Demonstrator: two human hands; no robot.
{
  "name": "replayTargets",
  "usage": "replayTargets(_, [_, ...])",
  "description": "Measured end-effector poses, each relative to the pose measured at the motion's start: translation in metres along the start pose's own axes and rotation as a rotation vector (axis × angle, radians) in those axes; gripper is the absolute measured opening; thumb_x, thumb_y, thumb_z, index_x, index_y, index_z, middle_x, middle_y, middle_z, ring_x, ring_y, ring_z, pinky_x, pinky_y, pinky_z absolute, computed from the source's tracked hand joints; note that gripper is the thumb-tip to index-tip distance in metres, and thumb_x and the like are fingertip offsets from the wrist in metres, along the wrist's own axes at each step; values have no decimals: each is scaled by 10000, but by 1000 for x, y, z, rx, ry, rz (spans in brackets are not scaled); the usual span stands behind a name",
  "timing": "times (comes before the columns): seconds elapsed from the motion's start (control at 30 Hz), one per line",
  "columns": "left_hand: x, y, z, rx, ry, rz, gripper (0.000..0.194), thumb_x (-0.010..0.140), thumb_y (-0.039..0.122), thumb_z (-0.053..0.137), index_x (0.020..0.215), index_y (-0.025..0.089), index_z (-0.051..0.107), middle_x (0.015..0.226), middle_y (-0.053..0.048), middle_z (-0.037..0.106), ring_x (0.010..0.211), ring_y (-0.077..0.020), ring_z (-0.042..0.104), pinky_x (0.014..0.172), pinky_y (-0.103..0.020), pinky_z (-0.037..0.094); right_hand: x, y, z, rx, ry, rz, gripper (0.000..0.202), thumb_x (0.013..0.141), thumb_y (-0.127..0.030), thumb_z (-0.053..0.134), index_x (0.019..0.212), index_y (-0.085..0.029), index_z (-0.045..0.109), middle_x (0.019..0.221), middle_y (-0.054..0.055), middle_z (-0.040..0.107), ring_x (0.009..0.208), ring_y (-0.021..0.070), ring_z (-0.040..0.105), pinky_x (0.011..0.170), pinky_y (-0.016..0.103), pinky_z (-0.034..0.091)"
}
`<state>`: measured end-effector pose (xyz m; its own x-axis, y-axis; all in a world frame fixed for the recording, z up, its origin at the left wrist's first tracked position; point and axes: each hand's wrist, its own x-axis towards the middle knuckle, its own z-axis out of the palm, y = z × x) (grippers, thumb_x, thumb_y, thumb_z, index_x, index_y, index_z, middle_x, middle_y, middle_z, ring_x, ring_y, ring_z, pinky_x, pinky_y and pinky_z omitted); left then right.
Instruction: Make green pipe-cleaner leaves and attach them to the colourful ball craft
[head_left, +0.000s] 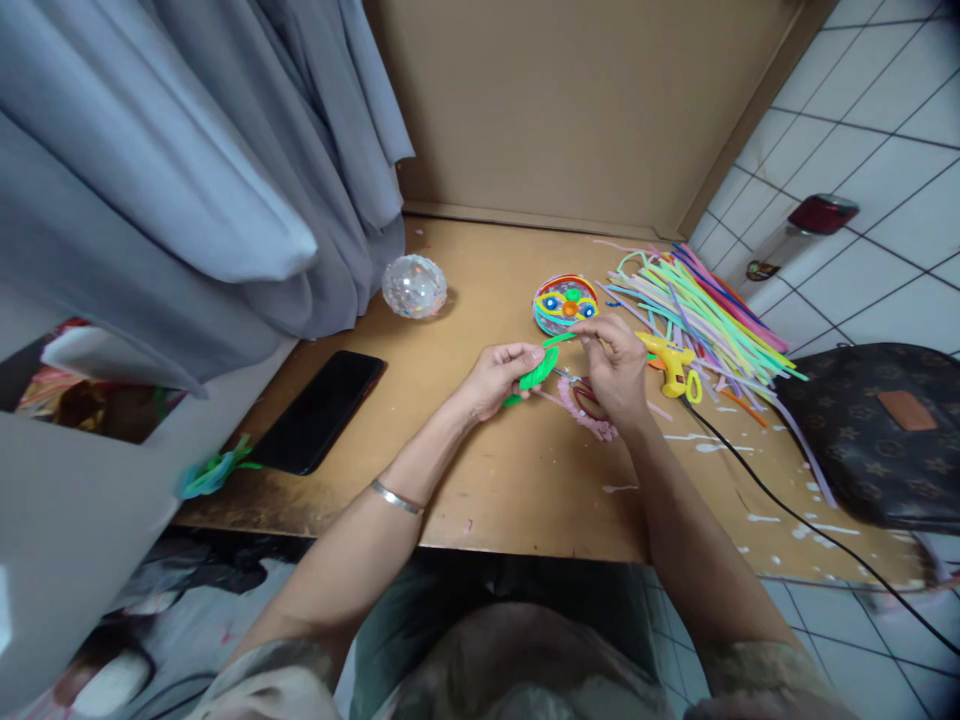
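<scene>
My left hand [504, 377] is closed around a bundle of bright green pipe cleaner [538, 371], wound into a thick coil. Between the thumb and finger of my right hand [616, 368] is pinched the end of a green strand that runs out from the coil. Just beneath my right hand lies a pink fuzzy piece [577, 410] on the table, with scissors partly hidden beside it. Behind both hands sits a round piece decorated like a colourful face [565, 304]. To the right of my right hand rests a yellow glue gun [667, 365].
A pile of pipe cleaners [697, 310] in many colours spreads at the right, beside a dark patterned bag [877, 430]. The glue gun's black cord [780, 500] crosses the right side. At the left are a clear ball [415, 287], a black phone [319, 412] and a grey curtain [300, 150].
</scene>
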<state>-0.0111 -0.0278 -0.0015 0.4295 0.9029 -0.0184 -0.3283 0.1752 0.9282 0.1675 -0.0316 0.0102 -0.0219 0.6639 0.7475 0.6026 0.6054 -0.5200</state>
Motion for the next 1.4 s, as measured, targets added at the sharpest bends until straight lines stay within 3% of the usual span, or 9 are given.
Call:
replayTargets(0.2, [2, -4, 2, 160, 216, 107, 374, 710, 484, 815, 733, 143, 663, 528, 37, 569, 408, -59, 456, 428, -199, 361, -2, 1, -3, -484, -36, -190, 321, 909, -106, 449, 908, -252, 735, 941, 57, 670, 932, 236, 573, 878, 425, 346])
replayTargets(0.4, [2, -4, 4, 185, 252, 133, 335, 723, 435, 812, 706, 139, 657, 538, 30, 570, 417, -65, 457, 434, -207, 363, -5, -5, 3, -704, -29, -374, 277, 942, -120, 487, 954, -257, 729, 950, 53, 700, 904, 216, 552, 890, 425, 310])
replayTargets(0.53, [3, -5, 5, 209, 299, 137, 299, 735, 395, 804, 707, 135, 660, 526, 30, 569, 412, -68, 463, 430, -203, 361, -7, -8, 5, -731, -53, -446, 235, 959, -135, 519, 965, -253, 722, 948, 45, 724, 913, 204, 571, 912, 426, 317])
replayTargets(0.8, [3, -2, 5, 23, 314, 126, 369, 629, 450, 861, 722, 145, 675, 556, 43, 564, 462, -64, 470, 436, -193, 417, -14, -11, 9, -780, 83, -552, 180, 959, -172, 556, 972, -233, 725, 952, 55, 753, 960, 200, 601, 961, 438, 301])
replayTargets(1.07, [4, 0, 6, -164, 321, 36, 360, 588, 367, 902, 716, 145, 648, 594, 45, 572, 486, -55, 490, 436, -183, 438, -22, -12, 17, -701, 24, -618, 181, 980, -171, 556, 1004, -216, 730, 966, 56, 776, 995, 193, 636, 1000, 426, 287])
replayTargets(1.3, [5, 3, 8, -230, 362, 90, 282, 608, 262, 862, 657, 141, 612, 551, 55, 562, 469, -46, 473, 442, -175, 415, -21, -20, 15, -603, 32, -738, 193, 978, -160, 537, 1016, -203, 721, 1036, 70, 770, 1058, 194, 648, 1020, 407, 399])
replayTargets(1.4, [6, 9, 4, -287, 431, 101, 262, 643, 239, 834, 661, 151, 588, 539, 69, 544, 465, -38, 461, 464, -169, 417, -25, -22, 17, -490, -82, -798, 213, 977, -156, 529, 1027, -254, 712, 1067, 36, 767, 1053, 180, 661, 966, 397, 445])
